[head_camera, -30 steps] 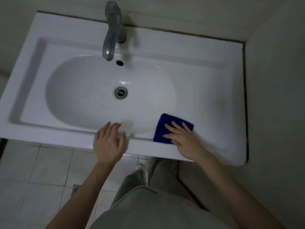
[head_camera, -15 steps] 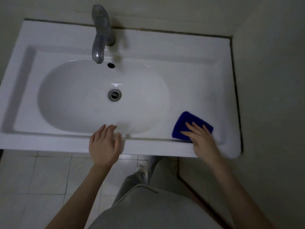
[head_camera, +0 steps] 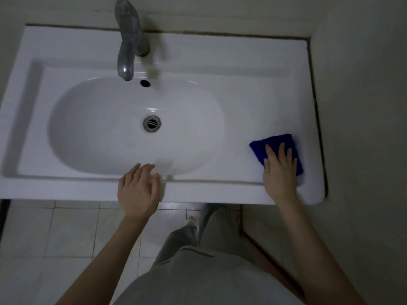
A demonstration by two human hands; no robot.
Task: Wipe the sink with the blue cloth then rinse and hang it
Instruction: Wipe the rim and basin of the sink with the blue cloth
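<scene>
The white sink (head_camera: 253, 95) fills the upper view, with an oval basin and a drain (head_camera: 151, 123) in its middle. A folded blue cloth (head_camera: 273, 143) lies flat on the sink's right ledge, close to the wall. My right hand (head_camera: 279, 172) presses on the cloth with straight fingers and covers its near part. My left hand (head_camera: 138, 190) rests flat and open on the sink's front rim, holding nothing.
A metal faucet (head_camera: 128, 40) stands at the back of the basin over an overflow hole (head_camera: 145, 83). A wall (head_camera: 363, 106) runs right along the sink's right side. Below the rim are floor tiles (head_camera: 66, 230) and my grey-clad legs (head_camera: 198, 249).
My right hand has slid the blue cloth to the right along the front ledge, from beside the basin to near the right wall. My left hand has stayed on the front rim.
</scene>
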